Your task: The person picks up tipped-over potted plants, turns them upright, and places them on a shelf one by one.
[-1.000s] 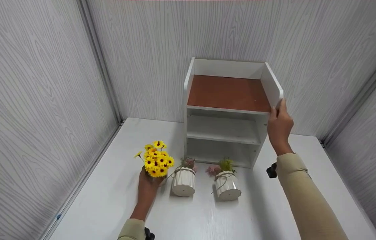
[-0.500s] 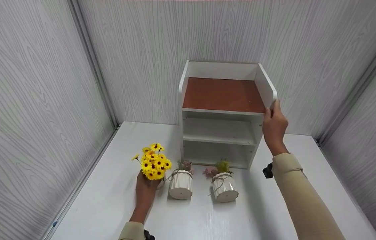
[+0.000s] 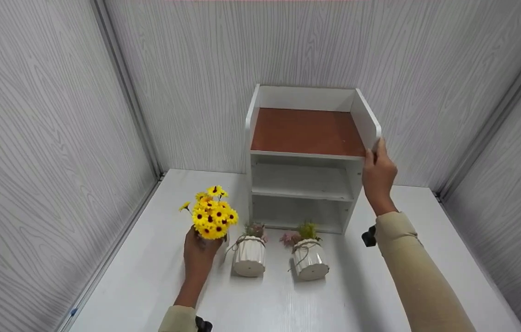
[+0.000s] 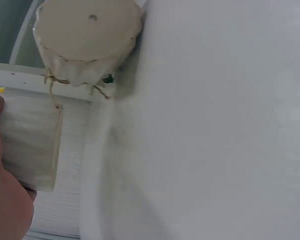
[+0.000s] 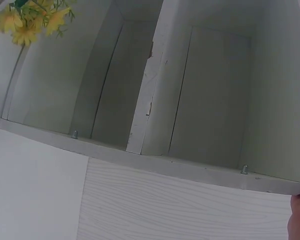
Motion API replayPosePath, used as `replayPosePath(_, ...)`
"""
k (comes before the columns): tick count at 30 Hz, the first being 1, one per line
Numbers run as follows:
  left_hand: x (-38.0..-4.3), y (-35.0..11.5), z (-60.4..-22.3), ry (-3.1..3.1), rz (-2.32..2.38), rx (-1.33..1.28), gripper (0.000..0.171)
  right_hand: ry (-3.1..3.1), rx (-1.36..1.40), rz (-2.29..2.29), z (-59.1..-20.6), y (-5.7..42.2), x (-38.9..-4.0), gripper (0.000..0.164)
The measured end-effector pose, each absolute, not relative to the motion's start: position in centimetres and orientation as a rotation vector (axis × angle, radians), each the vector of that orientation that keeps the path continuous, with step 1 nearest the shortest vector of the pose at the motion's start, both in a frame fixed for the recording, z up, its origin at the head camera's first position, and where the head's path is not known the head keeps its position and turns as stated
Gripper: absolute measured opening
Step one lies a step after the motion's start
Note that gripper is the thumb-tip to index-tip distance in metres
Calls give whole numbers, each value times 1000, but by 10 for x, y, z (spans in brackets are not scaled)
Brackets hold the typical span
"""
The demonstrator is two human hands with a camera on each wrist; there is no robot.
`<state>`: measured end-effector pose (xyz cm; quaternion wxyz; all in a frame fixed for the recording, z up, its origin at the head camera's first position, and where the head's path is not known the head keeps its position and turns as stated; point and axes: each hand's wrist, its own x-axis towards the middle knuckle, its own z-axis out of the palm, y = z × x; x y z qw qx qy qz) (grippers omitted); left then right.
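My left hand (image 3: 200,251) grips a flower pot (image 4: 31,142) of yellow flowers (image 3: 214,214), left of the other pots in the head view. A strip of wall shows between that pot's bottom and the table in the left wrist view. Up at the right, my right hand (image 3: 379,177) holds the front edge of the side panel of a white shelf unit (image 3: 302,197). Two fluted white pots tied with twine lie on their sides before the unit, bases toward me. The left pot (image 3: 249,259) has dull pink flowers; the right pot (image 3: 311,262) has pink and yellow-green ones.
The unit has a red-brown top board (image 3: 308,131) with raised sides and two compartments below. It stands on a white table (image 3: 260,304) against grained grey-white walls (image 3: 195,69) at the back and both sides. Small metal pegs (image 5: 74,134) stick out inside its side panel.
My left hand has risen a little with the yellow-flower pot. The right hand keeps its hold on the panel. The whole head view has shifted slightly; both lying pots stay put.
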<state>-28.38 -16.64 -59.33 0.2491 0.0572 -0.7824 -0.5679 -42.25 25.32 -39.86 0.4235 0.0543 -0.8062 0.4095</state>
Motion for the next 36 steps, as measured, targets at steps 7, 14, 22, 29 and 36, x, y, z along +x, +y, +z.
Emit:
replayPosePath(7,-287,-150,-553,-2063,-1486,-57,72,-1998,160,1026,-400,254,-424,36)
replayPosePath(14,-295,-125,-508,-2020,-1350,-359,72,-1994,172,1044,-400,255,-423,36)
replayPosePath(22,-310,-94,-464,-2020,-1322,-448,67,-2009,156,1049,-399,257,-422,41)
replayPosePath(29,-331,-67,-431,-1964,-1242,-566,64,-2000,171,1053,-398,257,-418,47)
replayPosePath(36,-343,-39,-398,-1989,-1330,-582,62,-2007,173,1056,-396,257,-413,47)
